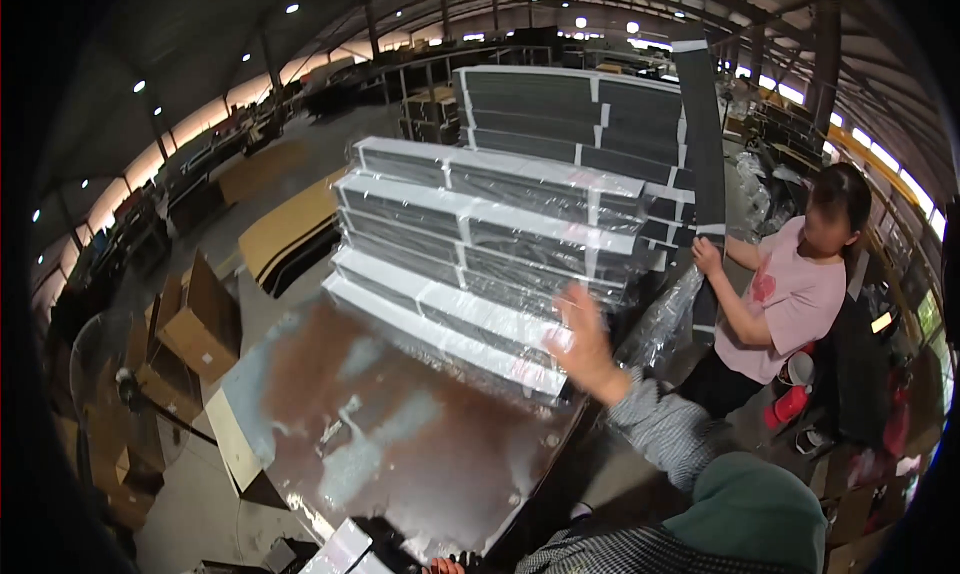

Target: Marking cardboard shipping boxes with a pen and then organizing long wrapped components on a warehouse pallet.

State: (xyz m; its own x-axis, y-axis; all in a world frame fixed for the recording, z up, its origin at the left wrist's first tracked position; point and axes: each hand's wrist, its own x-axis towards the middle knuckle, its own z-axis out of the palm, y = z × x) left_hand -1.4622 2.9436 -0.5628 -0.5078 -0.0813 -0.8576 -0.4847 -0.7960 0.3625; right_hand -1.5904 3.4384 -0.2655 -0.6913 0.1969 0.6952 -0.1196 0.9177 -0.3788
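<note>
My right hand (588, 352), in a checked grey sleeve, reaches out with its fingers apart, blurred by motion. It is in front of the right end of stacked long, dark bundles (480, 234) with white edges and bands, wrapped in clear plastic film. Whether it touches the film I cannot tell. At the bottom edge a small part of what seems to be my left hand (447, 565) shows, dark with orange-red patches; its grip is hidden. A white block-like thing (345, 549) with a dark part lies near it. Beneath is a brown, worn tabletop (420, 444).
On the right a co-worker in a pink shirt (790, 294) holds a tall dark strip (704, 144) upright. More dark stacks (540, 109) stand behind. Cardboard boxes (200, 319) and a tan sheet stack (290, 229) are on the left. Crumpled clear film (665, 319) hangs beside the bundles.
</note>
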